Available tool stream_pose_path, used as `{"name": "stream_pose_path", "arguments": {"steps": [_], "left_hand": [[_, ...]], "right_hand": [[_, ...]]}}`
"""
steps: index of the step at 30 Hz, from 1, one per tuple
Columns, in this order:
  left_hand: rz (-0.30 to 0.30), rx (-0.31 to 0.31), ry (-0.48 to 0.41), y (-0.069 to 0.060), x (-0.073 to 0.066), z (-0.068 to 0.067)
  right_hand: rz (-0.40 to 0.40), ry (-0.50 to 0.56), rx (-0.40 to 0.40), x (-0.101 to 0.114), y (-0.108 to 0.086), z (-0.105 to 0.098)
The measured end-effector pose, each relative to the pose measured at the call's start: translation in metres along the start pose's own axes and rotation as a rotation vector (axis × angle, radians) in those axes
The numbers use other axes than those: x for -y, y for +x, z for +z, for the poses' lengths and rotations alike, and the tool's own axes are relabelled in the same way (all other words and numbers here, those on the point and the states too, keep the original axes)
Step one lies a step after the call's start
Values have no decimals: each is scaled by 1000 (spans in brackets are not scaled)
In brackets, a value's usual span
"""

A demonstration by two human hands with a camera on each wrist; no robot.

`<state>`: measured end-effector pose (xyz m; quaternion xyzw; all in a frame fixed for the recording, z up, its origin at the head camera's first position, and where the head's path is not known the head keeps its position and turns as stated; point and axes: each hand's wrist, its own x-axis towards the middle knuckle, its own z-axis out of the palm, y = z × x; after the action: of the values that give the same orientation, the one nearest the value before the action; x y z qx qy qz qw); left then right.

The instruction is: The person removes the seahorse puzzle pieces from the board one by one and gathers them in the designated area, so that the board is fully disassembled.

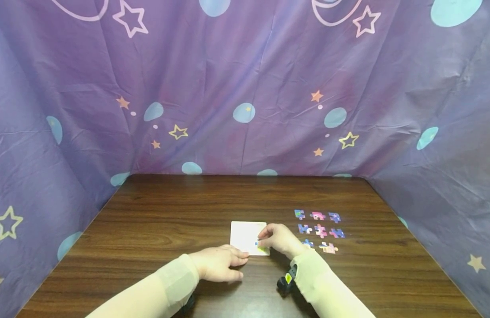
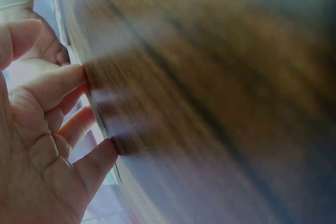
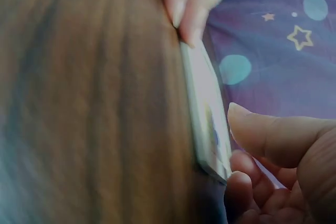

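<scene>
A white square board [image 1: 243,236] lies flat on the table. At its lower right corner is a puzzle piece [image 1: 263,251] with blue and yellow-green colours, mostly covered by my right hand [image 1: 282,240], whose curled thumb and fingers pinch it against the board. My left hand [image 1: 219,263] rests at the board's lower left edge, fingers spread and fairly straight, fingertips touching the rim. The left wrist view shows those fingertips [image 2: 107,148] along the board's thin edge. From the right wrist, the board [image 3: 202,93] appears edge-on with colour near its close end.
Several loose puzzle pieces [image 1: 320,230] in pink, blue and purple lie in rows on the right; my right forearm partly hides the nearest row. The brown wooden table [image 1: 169,203] meets a purple patterned curtain [image 1: 213,88] at its back and sides.
</scene>
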<state>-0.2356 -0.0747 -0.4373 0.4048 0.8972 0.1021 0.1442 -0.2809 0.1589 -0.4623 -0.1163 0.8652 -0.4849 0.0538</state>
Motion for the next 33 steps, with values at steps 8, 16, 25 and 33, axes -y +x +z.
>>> {"name": "stream_pose_path", "arguments": {"steps": [8, 16, 25, 33], "left_hand": [[-5, 3, 7, -2, -4, -2], [57, -24, 85, 6, -9, -7], [99, -9, 92, 20, -12, -4], [78, 11, 80, 22, -15, -4]], "right_hand": [[-13, -109, -44, 0, 0, 9], [-21, -117, -48, -2, 0, 10], [-13, -105, -39, -3, 0, 10], [13, -114, -54, -4, 0, 9]]}}
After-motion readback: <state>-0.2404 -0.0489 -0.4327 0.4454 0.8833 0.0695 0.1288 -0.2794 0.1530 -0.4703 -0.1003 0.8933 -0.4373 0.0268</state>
